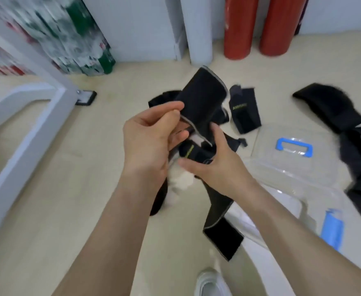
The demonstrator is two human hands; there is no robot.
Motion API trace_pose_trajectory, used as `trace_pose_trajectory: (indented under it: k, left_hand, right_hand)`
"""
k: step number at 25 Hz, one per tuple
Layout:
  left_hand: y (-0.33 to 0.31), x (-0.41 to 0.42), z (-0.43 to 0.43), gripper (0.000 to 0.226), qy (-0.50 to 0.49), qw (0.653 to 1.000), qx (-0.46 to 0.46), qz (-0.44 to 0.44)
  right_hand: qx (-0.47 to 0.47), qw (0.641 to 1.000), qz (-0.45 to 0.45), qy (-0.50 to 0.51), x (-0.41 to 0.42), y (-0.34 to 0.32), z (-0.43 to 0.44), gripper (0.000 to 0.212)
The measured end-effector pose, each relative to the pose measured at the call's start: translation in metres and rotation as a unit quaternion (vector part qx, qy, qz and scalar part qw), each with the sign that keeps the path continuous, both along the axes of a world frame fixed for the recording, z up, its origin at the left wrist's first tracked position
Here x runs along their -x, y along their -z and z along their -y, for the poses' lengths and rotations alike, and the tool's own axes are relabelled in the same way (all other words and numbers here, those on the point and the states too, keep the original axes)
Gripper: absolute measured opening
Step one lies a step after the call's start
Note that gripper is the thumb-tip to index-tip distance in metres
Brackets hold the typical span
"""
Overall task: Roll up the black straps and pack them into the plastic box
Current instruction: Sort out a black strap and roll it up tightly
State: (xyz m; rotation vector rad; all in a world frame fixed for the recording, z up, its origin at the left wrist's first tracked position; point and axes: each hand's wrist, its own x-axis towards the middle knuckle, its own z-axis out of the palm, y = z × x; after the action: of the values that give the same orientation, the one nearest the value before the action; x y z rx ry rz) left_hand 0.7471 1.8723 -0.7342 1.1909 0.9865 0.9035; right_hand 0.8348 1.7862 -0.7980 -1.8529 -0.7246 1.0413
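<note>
I hold a wide black strap (203,99) with a grey edge above the floor. My left hand (151,137) pinches its grey-edged side between thumb and fingers. My right hand (215,161) grips the lower part, which hangs down to the floor (222,236). A clear plastic box (282,167) with a blue handle lies on the floor to the right. A small folded black strap (244,112) lies beyond my hands. More black straps (333,107) are piled at the far right.
Two red cylinders (258,28) and a white roll (198,30) stand against the back wall. A white frame (25,116) runs along the left. A second blue handle (333,229) and my white shoe (211,283) are near the bottom right.
</note>
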Motion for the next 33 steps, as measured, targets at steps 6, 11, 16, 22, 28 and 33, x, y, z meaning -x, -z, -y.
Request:
trace_pose_trajectory:
  k: [6, 11, 16, 22, 28, 33]
  left_hand:
    - [-0.202, 0.041, 0.113, 0.019, 0.075, 0.965, 0.027, 0.251]
    - [-0.305, 0.069, 0.205, 0.012, 0.110, 0.934, 0.020, 0.340]
    - [-0.350, 0.080, 0.268, 0.007, 0.095, 0.932, -0.027, 0.348]
    - [-0.364, 0.089, 0.300, 0.013, 0.142, 0.933, -0.041, 0.329]
    - [-0.339, 0.110, 0.233, 0.017, -0.044, 0.965, -0.051, 0.255]
    - [-0.257, 0.128, 0.236, 0.030, -0.091, 0.980, -0.153, -0.090]
  right_hand:
    - [-0.052, 0.976, 0.206, 0.037, 0.037, -0.137, 0.088, 0.066]
    - [-0.068, 0.964, 0.241, 0.089, 0.061, -0.212, 0.172, 0.068]
    - [-0.160, 0.958, 0.225, 0.072, 0.066, -0.269, 0.246, 0.086]
    - [-0.235, 0.962, 0.129, -0.046, 0.085, -0.318, 0.285, 0.048]
    - [-0.287, 0.909, -0.302, -0.026, 0.084, -0.344, 0.312, 0.042]
    - [-0.283, 0.913, -0.288, 0.052, 0.077, -0.362, 0.290, 0.026]
